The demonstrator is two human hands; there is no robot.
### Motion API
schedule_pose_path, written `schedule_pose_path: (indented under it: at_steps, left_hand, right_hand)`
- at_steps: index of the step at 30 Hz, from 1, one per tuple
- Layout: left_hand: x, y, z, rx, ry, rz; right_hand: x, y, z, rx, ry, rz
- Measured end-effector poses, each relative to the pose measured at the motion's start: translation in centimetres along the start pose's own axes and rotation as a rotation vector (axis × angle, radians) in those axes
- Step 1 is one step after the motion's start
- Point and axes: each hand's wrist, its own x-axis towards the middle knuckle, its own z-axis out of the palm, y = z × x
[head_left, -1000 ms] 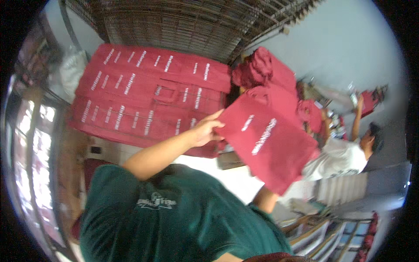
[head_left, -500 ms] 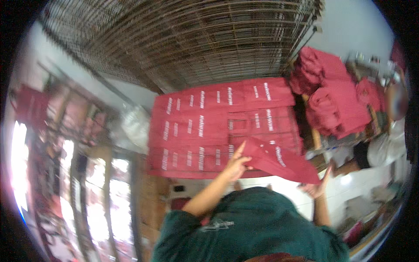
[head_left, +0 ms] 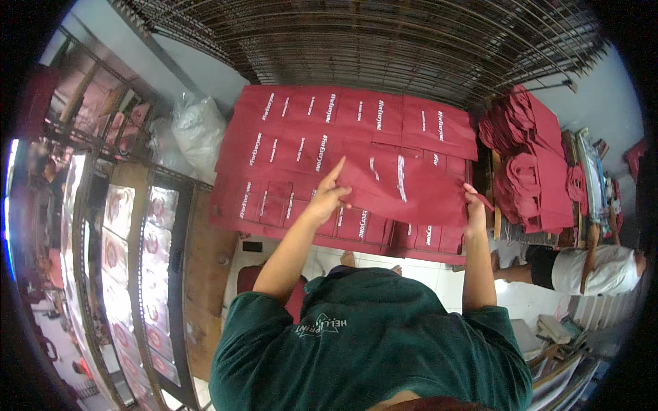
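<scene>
Red bag (head_left: pixel 404 188) w/ white print, flat, left hand (head_left: pixel 327 196) & right hand (head_left: pixel 475 205) pinching its edges

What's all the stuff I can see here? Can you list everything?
Printed cloth piece: one, dark red, held over the table between both hands.
Laid-out cloth pieces: many, dark red with white print, in rows covering the table.
Stacked cloth pile: one heap, dark red, right of the table.
Wire rack: one, dark metal, above the table.
Plastic bag: one, whitish, left of the table.
Glass shelves: several, at far left.
Other person: one, in a white top, lower right.
Green shirt: one, on the person.
Left hand: on the piece's left edge.
Right hand: gripping its right edge.
</scene>
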Motion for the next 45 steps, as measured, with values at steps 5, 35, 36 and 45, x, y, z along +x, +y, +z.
schedule_pose_path:
  at_steps: [5, 35, 36, 45]
  left_hand:
    - [3.8, -1.5, -4.9, 0.041, 0.154, 0.033]
    - [11.8, -14.2, -11.7, 0.967, 0.613, 0.009]
    - [11.7, -13.7, -11.3, 0.956, 0.598, -0.019]
    - [9.5, -12.7, -9.6, 1.269, 0.714, 0.115]
  right_hand:
    - [5.0, 0.3, 0.8, 0.028, 0.113, 0.052]
    - [15.3, 9.1, -0.2, -0.070, 0.439, -0.128]
    - [15.8, 9.3, -1.4, -0.081, 0.425, -0.126]
    - [12.3, 9.0, -2.2, -0.939, 0.965, -0.278]
